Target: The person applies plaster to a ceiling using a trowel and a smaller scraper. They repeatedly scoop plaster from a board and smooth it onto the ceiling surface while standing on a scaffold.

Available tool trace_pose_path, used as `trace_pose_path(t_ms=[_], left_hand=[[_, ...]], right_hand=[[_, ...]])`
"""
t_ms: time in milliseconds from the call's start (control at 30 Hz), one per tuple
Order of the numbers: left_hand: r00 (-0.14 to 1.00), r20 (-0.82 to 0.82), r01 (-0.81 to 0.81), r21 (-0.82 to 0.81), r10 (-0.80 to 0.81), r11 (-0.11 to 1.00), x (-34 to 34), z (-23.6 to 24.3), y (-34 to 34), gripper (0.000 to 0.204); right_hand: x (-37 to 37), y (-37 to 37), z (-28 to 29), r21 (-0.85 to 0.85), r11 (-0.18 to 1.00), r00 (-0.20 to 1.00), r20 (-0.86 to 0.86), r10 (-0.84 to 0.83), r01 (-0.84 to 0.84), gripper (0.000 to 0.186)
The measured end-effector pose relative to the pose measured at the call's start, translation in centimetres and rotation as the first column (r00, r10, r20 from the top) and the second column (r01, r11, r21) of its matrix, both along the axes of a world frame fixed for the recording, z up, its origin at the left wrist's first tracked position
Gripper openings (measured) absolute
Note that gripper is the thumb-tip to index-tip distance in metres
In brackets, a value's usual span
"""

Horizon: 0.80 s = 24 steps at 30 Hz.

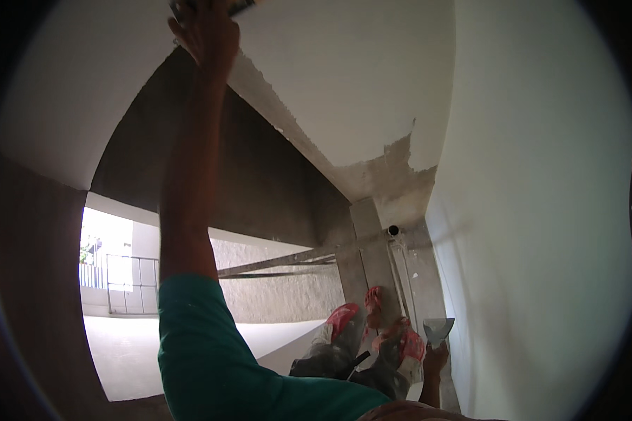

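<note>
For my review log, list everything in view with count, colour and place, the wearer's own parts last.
Wall: one, white, right side
Coated surface: one, off-white with ragged edge, upper centre
Dark surface: one, dark grey, left of centre
Metal grille: one, grey, far left
Long bars: at least two, grey-brown, centre
Tube end: one, dark, right of centre
Boards: count unclear, grey-brown, lower centre
Scraper: one, grey blade, lower right
Hand tool: one, dark, cut off at top
Footwear: count unclear, red, lower centre
Sleeve: one, green, lower left
Left hand: one, bare, top, holding hand tool
Right hand: one, bare, lower right, holding scraper
</note>
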State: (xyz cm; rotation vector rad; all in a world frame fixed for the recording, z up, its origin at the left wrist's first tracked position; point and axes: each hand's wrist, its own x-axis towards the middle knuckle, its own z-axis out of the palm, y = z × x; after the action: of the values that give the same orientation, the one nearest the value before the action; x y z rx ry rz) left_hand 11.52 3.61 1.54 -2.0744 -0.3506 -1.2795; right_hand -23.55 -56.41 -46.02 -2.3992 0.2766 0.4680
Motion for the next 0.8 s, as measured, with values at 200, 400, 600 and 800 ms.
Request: trace_pose_path(t_ms=[200, 400, 600, 800], left_hand=[[0.976, -0.119, -0.204, -0.234, 0.18, 0.951, 1.6, -0.1, 1.2, 0.077], [0.982, -0.181, -0.078, -0.129, 0.054, 0.989, -0.1, -16.8, 2.7, 0.069], [0.854, -0.491, -0.179, -0.588, -0.171, 0.789, -9.9, -32.1, -5.3, 0.066], [0.365, -0.753, -0.744, -0.59, -0.547, 0.315, -40.3, -46.4, -8.4, 0.047]], right_hand=[[1.1, 1.0, -0.5, 0.092, 0.994, 0.998, 0.02, 0.055, -0.056, 0.029], [1.2, 0.7, 0.4, 0.046, 0.998, 0.998, -0.044, 0.051, -0.049, 0.031], [0.5, -1.1, 1.2, -0.022, 1.0, 1.0, 0.014, 0.008, -0.008, 0.031], [-0.7, -2.0, 5.9, -0.01, 1.0, 0.999, -0.05, 0.003, -0.004, 0.03]])
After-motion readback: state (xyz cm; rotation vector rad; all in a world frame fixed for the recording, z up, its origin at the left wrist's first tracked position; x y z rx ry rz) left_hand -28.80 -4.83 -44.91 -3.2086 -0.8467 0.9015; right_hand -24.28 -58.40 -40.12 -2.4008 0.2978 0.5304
